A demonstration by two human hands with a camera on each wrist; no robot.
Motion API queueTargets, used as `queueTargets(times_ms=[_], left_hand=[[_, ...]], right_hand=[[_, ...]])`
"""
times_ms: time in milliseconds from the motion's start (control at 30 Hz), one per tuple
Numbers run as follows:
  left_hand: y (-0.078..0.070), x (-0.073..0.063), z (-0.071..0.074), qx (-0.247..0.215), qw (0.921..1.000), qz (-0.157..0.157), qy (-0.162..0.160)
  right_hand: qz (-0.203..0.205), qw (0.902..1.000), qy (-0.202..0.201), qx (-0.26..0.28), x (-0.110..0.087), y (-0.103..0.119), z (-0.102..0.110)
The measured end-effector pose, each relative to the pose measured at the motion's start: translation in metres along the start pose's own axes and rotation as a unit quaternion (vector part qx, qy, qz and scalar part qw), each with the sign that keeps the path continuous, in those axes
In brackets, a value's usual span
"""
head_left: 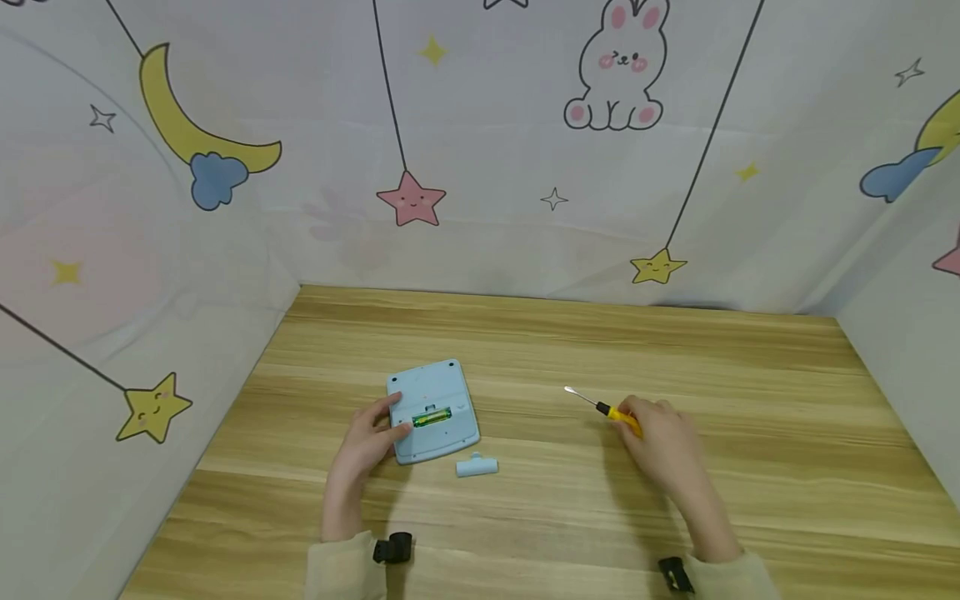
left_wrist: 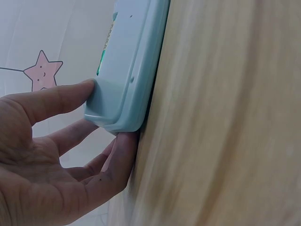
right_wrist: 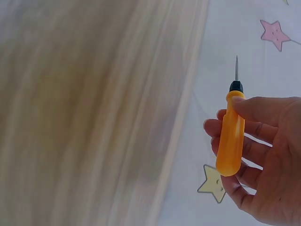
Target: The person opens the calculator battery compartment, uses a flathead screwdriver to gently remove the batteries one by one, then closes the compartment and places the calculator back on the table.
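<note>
A flat light blue electronic device [head_left: 433, 387], its back face up, lies on the wooden table left of centre. Its battery slot is uncovered, with one green battery [head_left: 432, 417] inside. My left hand [head_left: 367, 437] grips the device's left edge, thumb on the back face and fingers against the side, as the left wrist view [left_wrist: 70, 155] also shows. Just below the device lies its small blue battery cover [head_left: 477, 466]. On the right, my right hand [head_left: 663, 442] holds a screwdriver [right_wrist: 231, 136] by its yellow handle, its thin metal shaft pointing away to the upper left.
The wood-grain table [head_left: 555, 517] reaches back to a white cloth backdrop [head_left: 495, 250] printed with stars, a moon and a rabbit. Similar cloth hangs along the left and right sides. Black straps [head_left: 393, 547] sit at both sleeve cuffs.
</note>
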State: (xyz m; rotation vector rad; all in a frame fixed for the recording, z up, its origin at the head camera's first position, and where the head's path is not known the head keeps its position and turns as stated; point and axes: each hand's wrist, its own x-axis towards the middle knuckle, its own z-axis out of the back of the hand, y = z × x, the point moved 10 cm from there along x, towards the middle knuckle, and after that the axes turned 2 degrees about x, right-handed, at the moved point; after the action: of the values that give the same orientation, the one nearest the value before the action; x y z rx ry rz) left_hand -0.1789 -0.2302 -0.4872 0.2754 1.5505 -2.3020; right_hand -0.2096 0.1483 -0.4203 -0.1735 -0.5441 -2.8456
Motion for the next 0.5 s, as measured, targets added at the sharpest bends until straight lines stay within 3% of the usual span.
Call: queueTargets(times_ms=[500], left_hand=[[0.001,0.0,0.001,0.005,1.0,0.003,-0.003]], right_hand=[[0.05,0.9985,0.011,0.021,0.005,0.04,-0.015]])
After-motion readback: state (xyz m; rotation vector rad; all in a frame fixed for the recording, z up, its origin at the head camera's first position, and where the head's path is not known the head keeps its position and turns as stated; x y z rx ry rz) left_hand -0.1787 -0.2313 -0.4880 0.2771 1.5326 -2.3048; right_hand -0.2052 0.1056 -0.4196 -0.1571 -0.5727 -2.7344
